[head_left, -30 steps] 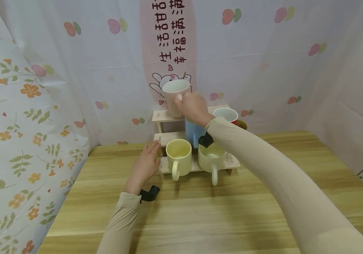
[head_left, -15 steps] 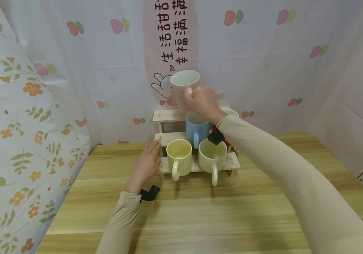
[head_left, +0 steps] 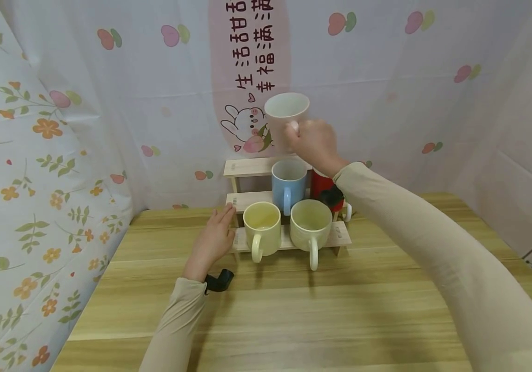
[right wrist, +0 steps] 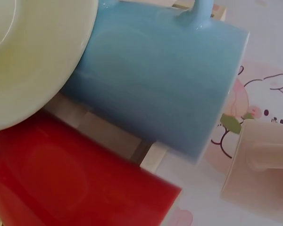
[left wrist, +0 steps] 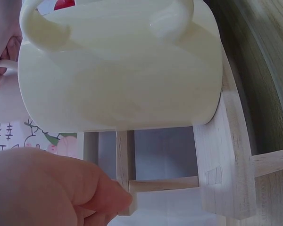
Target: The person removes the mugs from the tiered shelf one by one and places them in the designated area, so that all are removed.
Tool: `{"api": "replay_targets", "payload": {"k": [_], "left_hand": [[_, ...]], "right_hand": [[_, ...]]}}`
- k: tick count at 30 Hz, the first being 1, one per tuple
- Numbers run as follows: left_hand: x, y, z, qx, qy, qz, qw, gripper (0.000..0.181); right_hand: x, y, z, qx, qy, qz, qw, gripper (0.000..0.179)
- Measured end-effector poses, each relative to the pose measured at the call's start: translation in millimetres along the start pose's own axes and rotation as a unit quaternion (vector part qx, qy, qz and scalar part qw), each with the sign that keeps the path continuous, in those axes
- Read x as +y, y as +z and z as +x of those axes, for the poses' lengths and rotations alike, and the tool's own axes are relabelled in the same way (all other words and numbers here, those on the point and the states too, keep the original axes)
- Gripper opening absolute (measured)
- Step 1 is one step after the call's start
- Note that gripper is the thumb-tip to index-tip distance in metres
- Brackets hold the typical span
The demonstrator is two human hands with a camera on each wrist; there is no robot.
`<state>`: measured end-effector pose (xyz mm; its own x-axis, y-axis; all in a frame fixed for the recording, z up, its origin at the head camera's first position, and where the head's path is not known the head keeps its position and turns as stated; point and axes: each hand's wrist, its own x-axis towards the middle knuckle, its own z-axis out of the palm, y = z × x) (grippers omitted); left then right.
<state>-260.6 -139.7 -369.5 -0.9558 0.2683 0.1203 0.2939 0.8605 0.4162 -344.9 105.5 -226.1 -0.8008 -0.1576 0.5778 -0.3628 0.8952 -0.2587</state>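
Note:
My right hand grips a pale pink mug by its handle, upright and raised above the top shelf of a three-tier wooden rack. In the right wrist view part of the pink mug shows at the lower right. My left hand holds the left end of the rack's middle shelf, fingertips at the wood. A blue mug and a red mug stand on the middle shelf, the red one partly behind my right wrist. On the bottom shelf are a yellow mug and a pale greenish mug.
The rack stands on a wood-grain table against a printed cloth backdrop. A flowered cloth hangs at the left. Mug handles on the bottom shelf jut forward past its front edge. My right forearm crosses over the table's right side.
The pink mug has risen from the top shelf and moved right with my right hand, baring the blue mug. My left hand has stayed at the rack.

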Motion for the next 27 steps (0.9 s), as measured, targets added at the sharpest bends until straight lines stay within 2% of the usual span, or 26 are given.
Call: {"api": "replay_targets", "payload": {"k": [18, 27], "left_hand": [[1.0, 0.2, -1.1, -0.005, -0.002, 0.004, 1.0000, 0.055], [2.8, -1.2, -2.3, -0.005, -0.004, 0.000, 1.0000, 0.055]], "right_hand": [[24, -11, -2.9, 0.049, -0.016, -0.023, 0.9984, 0.050], [41, -19, -6.4, 0.049, 0.020, -0.016, 0.9984, 0.051]]}}
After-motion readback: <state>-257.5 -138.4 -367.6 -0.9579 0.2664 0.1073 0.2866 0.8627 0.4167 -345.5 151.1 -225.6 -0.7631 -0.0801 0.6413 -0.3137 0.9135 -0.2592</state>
